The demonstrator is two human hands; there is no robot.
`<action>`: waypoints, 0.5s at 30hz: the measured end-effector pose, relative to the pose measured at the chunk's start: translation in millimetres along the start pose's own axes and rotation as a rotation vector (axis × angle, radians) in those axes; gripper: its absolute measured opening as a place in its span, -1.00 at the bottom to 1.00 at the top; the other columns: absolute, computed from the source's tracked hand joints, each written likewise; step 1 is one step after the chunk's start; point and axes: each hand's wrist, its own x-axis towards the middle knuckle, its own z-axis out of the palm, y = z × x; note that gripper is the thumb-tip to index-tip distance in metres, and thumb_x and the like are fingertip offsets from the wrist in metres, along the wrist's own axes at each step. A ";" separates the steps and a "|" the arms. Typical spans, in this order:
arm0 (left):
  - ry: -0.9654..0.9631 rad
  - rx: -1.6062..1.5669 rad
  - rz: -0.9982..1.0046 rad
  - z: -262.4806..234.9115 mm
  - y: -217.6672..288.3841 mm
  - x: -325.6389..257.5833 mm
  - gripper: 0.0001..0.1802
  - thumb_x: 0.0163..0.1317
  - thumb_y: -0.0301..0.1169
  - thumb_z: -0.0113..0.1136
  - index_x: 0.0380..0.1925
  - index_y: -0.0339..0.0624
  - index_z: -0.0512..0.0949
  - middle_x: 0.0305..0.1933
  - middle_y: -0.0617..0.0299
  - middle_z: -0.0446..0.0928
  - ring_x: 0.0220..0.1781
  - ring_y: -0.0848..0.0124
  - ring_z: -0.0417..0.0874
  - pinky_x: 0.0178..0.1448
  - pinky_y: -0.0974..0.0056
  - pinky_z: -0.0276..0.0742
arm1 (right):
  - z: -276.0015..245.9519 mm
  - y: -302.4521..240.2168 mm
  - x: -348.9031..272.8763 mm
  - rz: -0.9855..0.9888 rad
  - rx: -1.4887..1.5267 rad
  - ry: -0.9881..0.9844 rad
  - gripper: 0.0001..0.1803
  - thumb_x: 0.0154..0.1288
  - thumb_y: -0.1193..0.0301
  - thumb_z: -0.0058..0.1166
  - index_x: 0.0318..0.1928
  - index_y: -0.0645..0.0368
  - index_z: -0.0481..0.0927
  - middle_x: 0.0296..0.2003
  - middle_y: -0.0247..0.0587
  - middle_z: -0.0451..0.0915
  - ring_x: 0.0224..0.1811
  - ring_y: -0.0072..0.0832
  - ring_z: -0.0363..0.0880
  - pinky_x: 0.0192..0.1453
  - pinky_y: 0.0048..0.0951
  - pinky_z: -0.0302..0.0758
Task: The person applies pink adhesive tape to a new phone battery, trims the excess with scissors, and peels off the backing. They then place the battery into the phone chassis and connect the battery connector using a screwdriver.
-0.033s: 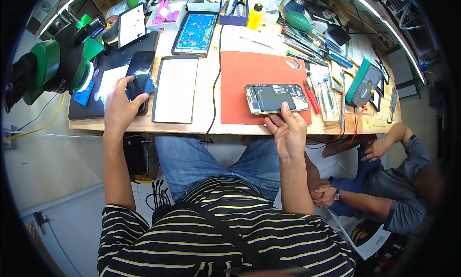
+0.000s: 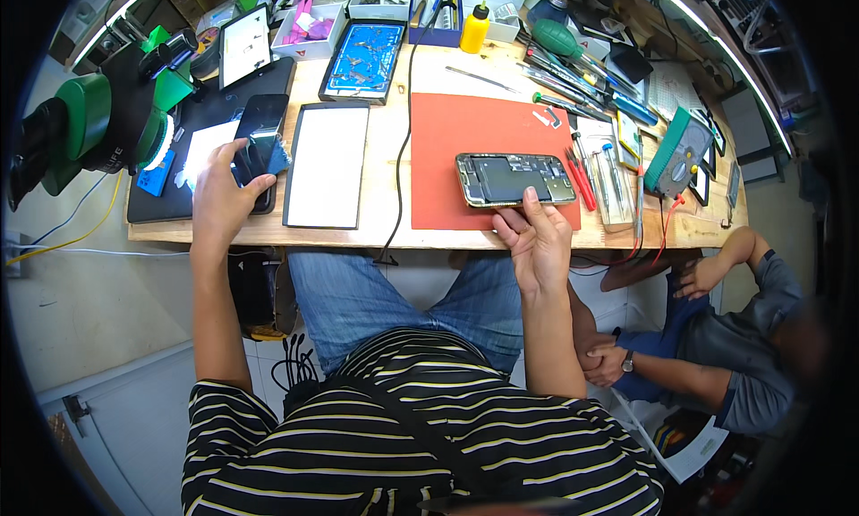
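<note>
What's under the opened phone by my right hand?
The opened phone lies on a red mat on the wooden table. Your right hand touches its near edge. The mat beneath the phone is hidden.

I note the left hand resting on a dark smartphone; a white rectangular panel lies just right of it. The right hand touches the near edge of an opened phone chassis on the red mat; tweezers and screwdrivers lie right of that grip, a blue parts tray behind.

wooden bench carries a red mat at centre, white panel left of it, black mat far left, blue screw tray far, screwdrivers and multimeter right.
</note>
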 end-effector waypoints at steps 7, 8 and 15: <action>0.000 -0.168 0.021 -17.6 -10.7 13.3 -0.45 0.18 -0.29 0.31 0.17 -0.32 0.62 0.01 -0.12 0.72 -0.07 0.27 0.75 0.04 0.23 0.61 | -8.3 -4.5 -4.5 0.128 -0.041 -0.056 -0.75 0.52 0.38 0.15 -0.01 0.35 0.54 -0.09 0.07 0.69 -0.02 -0.15 0.79 -0.15 -0.36 0.80; 0.047 -0.193 0.028 -18.4 -15.4 16.8 -0.49 0.24 -0.33 0.26 0.18 -0.33 0.61 0.00 -0.03 0.72 -0.05 0.35 0.72 0.05 0.27 0.58 | -10.0 -5.9 -7.8 0.141 -0.070 -0.056 -0.74 0.52 0.38 0.15 0.00 0.36 0.56 -0.10 0.06 0.70 -0.05 -0.18 0.80 -0.19 -0.38 0.79; 0.341 -0.074 -0.027 3.7 -50.7 16.7 -0.61 0.37 -0.23 0.39 0.02 -0.32 0.69 -0.41 0.33 0.61 -0.39 0.64 0.48 -0.27 0.45 0.40 | -6.4 -15.7 -34.7 -0.222 -1.014 -0.172 -0.67 0.44 0.36 0.21 0.08 0.34 0.69 -0.13 -0.06 0.75 -0.21 -0.36 0.76 -0.31 -0.51 0.61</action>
